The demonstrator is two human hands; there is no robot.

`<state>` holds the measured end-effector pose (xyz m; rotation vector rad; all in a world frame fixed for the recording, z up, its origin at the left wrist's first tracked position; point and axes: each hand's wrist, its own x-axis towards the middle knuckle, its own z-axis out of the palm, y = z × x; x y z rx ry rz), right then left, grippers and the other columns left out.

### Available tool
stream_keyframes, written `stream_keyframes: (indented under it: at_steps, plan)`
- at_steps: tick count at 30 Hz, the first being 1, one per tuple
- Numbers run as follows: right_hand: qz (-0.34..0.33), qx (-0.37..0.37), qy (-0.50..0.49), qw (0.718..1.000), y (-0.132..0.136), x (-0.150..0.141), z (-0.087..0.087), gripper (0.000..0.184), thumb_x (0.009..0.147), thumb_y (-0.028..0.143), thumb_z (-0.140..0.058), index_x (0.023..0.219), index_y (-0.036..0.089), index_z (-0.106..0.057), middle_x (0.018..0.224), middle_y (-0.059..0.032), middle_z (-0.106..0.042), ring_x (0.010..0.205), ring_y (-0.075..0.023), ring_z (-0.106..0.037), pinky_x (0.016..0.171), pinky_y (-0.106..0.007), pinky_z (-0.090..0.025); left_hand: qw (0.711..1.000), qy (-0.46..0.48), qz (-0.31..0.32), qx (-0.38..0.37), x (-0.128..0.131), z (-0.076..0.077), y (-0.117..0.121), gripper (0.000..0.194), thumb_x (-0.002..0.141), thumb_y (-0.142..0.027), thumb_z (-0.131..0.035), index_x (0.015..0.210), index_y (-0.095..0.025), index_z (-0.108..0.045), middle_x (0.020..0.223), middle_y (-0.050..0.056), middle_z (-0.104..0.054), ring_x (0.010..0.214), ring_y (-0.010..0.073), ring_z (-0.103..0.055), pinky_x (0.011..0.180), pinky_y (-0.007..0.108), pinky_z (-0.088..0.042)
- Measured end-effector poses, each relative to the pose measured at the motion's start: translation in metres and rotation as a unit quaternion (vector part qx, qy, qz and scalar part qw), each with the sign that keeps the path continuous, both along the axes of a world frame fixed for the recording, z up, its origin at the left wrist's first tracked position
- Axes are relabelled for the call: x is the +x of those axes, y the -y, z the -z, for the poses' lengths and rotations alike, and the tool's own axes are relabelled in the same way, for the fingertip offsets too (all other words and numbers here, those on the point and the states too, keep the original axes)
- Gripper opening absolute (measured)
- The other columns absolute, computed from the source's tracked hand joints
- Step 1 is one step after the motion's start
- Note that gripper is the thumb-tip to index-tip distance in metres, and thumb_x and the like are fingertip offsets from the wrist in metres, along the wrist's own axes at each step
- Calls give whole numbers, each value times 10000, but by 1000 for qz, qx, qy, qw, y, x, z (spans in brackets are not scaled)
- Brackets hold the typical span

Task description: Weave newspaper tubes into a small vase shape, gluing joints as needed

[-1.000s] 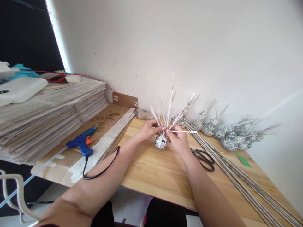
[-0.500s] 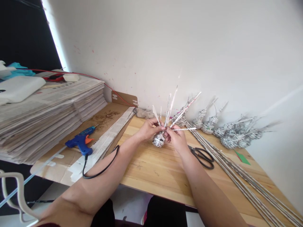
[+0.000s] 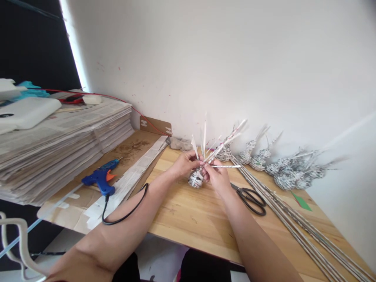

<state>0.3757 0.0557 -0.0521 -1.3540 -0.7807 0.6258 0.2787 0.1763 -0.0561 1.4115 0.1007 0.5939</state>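
Between my hands, just over the wooden table [image 3: 188, 219], is a small round piece woven from rolled newspaper strips [image 3: 196, 179]. Several loose paper strips fan up and to the right from its top. My left hand [image 3: 187, 163] pinches the neck of the woven piece from the left, thumb pointing right. On the other side my right hand [image 3: 216, 172] is closed with thumb and fingers on the paper strips by the neck. One strip [image 3: 226, 166] sticks out rightward past my right hand. The fingertips partly hide where the strips cross.
Black-handled scissors [image 3: 251, 199] lie right of my right forearm, beside long rolled paper sticks [image 3: 288, 219]. Several woven paper pieces [image 3: 260, 158] stand along the wall. At left are a blue glue gun [image 3: 101, 178] on cardboard, its black cable touching my left forearm, and a tall newspaper stack [image 3: 73, 145].
The upright strips have shifted: some now lean right, bunched with the slanted one. Both hands stay at the neck of the woven piece. The whole view has moved slightly.
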Motion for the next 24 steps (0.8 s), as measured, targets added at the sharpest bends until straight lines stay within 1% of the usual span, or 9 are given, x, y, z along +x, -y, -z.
stream_keyframes:
  at_steps: [3, 6, 10, 13, 17, 19, 22, 24]
  plan:
    - [-7, 2, 26, 1000, 1, 2, 3, 317, 730, 446, -743, 761, 221, -521, 559, 45, -611, 427, -96, -492, 415, -219, -366, 998, -33, -49, 6, 1, -1, -6, 416, 590, -353, -878, 804, -120, -606, 681, -11, -639, 572, 90, -584, 534, 200, -461]
    - [-11, 0, 47, 999, 2, 3, 3, 273, 734, 407, -739, 763, 223, -540, 577, 37, -622, 444, -108, -503, 431, -232, -381, 997, -47, -60, -17, 0, -2, -8, 460, 556, -365, -893, 805, -129, -586, 703, -14, -639, 595, 91, -590, 538, 198, -474]
    - [-5, 2, 80, 997, 2, 4, 1, 205, 738, 362, -720, 776, 218, -580, 587, 37, -616, 466, -115, -515, 447, -235, -392, 997, -57, -47, -21, -2, -2, -8, 453, 616, -463, -856, 784, -112, -624, 693, -6, -633, 582, 80, -583, 555, 206, -500]
    - [-7, 13, 86, 996, 3, 4, -1, 212, 734, 374, -720, 780, 217, -585, 592, 42, -602, 474, -113, -511, 457, -237, -400, 997, -60, -32, -27, -1, -2, -9, 433, 667, -495, -821, 806, -114, -669, 703, 3, -659, 602, 83, -601, 592, 211, -528]
    - [-7, 7, 79, 997, 3, 3, -4, 249, 724, 395, -735, 749, 217, -564, 576, 42, -585, 467, -113, -497, 456, -240, -395, 998, -66, -13, -16, 0, -2, -9, 379, 701, -451, -810, 811, -108, -693, 738, 20, -696, 618, 84, -623, 611, 202, -540]
    - [-7, 3, 89, 996, 3, 2, -3, 262, 735, 413, -736, 732, 216, -564, 581, 34, -587, 475, -116, -499, 462, -243, -394, 998, -65, -10, -16, 0, -1, -9, 362, 698, -396, -823, 862, -108, -679, 761, 22, -702, 613, 84, -633, 609, 205, -547]
    - [-25, 8, 124, 992, 4, 2, -1, 247, 784, 437, -702, 753, 216, -596, 609, 22, -588, 501, -127, -506, 478, -251, -395, 997, -60, -46, -33, 0, 0, -8, 389, 703, -329, -825, 953, -126, -606, 717, 1, -687, 560, 92, -633, 559, 216, -546]
    - [-32, 12, 164, 986, 5, 3, 1, 222, 828, 439, -661, 814, 220, -628, 639, 16, -595, 529, -137, -519, 498, -258, -400, 994, -62, -74, -41, -1, 1, -7, 389, 706, -309, -823, 937, -138, -560, 668, -17, -666, 528, 96, -626, 531, 218, -540]
